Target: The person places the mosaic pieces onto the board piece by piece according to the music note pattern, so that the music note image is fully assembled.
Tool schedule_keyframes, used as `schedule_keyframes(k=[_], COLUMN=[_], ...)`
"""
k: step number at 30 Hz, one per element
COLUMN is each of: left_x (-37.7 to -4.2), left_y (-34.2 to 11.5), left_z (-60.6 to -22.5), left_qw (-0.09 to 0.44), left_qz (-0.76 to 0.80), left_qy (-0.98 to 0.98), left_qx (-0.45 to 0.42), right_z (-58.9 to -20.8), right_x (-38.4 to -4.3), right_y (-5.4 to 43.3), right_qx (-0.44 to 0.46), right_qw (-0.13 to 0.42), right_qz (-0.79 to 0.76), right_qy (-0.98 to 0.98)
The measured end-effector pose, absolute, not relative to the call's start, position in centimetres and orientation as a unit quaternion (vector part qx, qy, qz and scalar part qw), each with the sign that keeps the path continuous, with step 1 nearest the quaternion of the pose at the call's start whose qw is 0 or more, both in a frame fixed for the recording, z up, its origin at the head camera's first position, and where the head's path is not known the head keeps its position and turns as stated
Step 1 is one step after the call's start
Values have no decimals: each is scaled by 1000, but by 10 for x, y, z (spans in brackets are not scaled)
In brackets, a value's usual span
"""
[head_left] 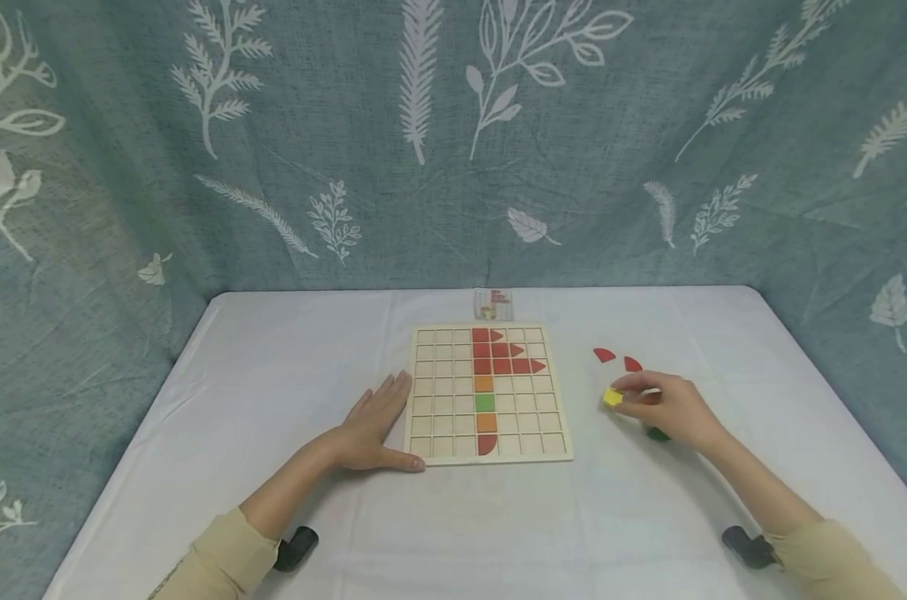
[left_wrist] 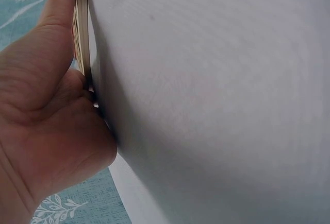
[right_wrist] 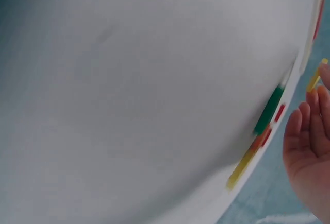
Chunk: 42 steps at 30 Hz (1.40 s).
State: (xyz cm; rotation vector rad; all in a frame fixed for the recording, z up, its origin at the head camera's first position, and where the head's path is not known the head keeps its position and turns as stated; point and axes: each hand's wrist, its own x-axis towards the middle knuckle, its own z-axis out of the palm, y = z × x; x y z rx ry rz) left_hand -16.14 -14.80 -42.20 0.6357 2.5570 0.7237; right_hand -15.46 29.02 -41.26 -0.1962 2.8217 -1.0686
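My right hand [head_left: 667, 406] pinches a small yellow square tile [head_left: 613, 397] between thumb and fingers, above the cloth to the right of a wooden grid board [head_left: 528, 429]. The same yellow tile [right_wrist: 314, 80] shows at the right edge of the right wrist view. Fingers spread, my left hand [head_left: 374, 427] lies against the board's left edge, its thumb at the near left corner. Red pieces [head_left: 502, 366] form three pointed rows at the top of the grid. Below them run an orange square [head_left: 483, 383], a green square [head_left: 485, 402], another orange square and a rounded red piece [head_left: 487, 444].
Two red quarter-round pieces [head_left: 603, 355] lie on the white tablecloth [head_left: 273, 350] beyond my right hand. A green piece [head_left: 658, 434] is partly hidden beneath it. Behind the board stands a small picture card [head_left: 493, 305], before a patterned curtain [head_left: 438, 225].
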Motion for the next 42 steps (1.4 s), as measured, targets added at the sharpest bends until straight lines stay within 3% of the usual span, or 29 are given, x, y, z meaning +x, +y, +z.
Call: schedule_keyframes(k=[8,24,30,42], left_x=[-160,-160,-161,-160], left_y=[-147,-148,-149,-151], left_z=[-419,-427,-429,-430], left_qw=[205,196,199,200], left_qz=[263,259,262,260], left_qy=[915,916,914,915], left_qx=[227,236,238,237], right_z=[-411,-420,-421,-420], right_x=[-158,-169,-170,-169], right_y=[244,132,115,116], right_qx=[-70,-220,-288,-301], right_qw=[91,138,107,110], right_qz=[-431,-410,-351,-348], right_qy=[895,875,885,881])
